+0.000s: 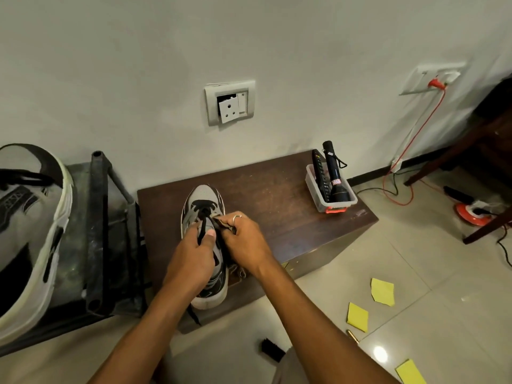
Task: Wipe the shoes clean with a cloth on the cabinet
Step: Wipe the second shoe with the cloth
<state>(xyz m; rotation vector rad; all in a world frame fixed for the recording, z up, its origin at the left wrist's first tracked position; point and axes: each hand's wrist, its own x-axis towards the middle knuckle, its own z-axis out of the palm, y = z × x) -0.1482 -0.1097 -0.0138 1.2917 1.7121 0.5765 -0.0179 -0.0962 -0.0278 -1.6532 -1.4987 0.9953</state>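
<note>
Fingers of left hand (191, 254) pinch black lace (201, 231) of grey-black sneaker (203, 195); right hand (245, 239) clamps dark frayed cloth (238, 270) against it.

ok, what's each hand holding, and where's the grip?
Left hand grips the shoe at the tongue, thumb beside a black lace. Right hand pinches a dark cloth against the lace area.

Forearms forward; left grip (194, 246) and right grip (243, 239) close together, fingers (236, 219) curled.
</note>
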